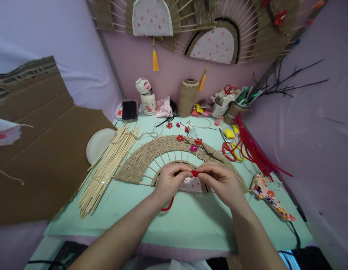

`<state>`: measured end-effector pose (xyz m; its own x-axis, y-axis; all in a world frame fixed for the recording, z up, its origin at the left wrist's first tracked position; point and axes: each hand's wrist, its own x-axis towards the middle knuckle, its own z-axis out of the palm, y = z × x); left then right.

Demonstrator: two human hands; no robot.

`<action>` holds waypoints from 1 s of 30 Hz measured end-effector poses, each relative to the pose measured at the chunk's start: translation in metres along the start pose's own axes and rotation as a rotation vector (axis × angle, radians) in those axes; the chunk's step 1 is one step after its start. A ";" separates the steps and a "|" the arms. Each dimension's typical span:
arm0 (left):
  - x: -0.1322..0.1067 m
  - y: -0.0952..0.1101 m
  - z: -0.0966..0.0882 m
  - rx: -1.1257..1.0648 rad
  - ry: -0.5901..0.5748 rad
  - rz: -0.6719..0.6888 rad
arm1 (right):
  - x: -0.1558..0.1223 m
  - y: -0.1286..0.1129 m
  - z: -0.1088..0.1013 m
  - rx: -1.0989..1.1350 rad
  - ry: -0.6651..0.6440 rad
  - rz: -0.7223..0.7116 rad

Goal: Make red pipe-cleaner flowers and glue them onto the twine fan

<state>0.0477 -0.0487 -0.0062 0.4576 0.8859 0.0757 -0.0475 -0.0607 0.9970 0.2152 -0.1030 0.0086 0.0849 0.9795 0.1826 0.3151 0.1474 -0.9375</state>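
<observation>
Both hands pinch a red pipe cleaner (194, 173) between thumb and fingertips, just above the near half of a twine-woven fan (151, 152). My left hand (171, 182) grips one side of its bent part, and a loose red tail curves out below that wrist. On the other side, my right hand (221, 182) is closed with its fingertips almost meeting the left ones. The fan lies flat, with bare sticks showing between its twine bands. Red flowers (180, 138), a magenta flower (193, 147) and a dark twig (210, 153) sit on its upper band. My hands partly hide its spotted white centre.
Bundled wooden sticks (106, 172) and a paper plate (99, 144) lie left, beside a large cardboard sheet (44, 150). A twine spool (187, 97) and bottle (148, 102) stand behind. Right are red-handled scissors (229, 152), red pipe cleaners (251, 150) and a floral glue gun (271, 197).
</observation>
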 end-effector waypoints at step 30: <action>0.003 -0.010 0.002 0.490 -0.168 0.131 | -0.002 -0.002 -0.004 -0.442 -0.114 -0.102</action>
<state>0.0514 -0.0459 -0.0155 0.6137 0.7729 0.1610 0.2883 -0.4093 0.8657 0.2181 -0.1053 0.0110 -0.0639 0.9754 0.2108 0.6912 0.1956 -0.6957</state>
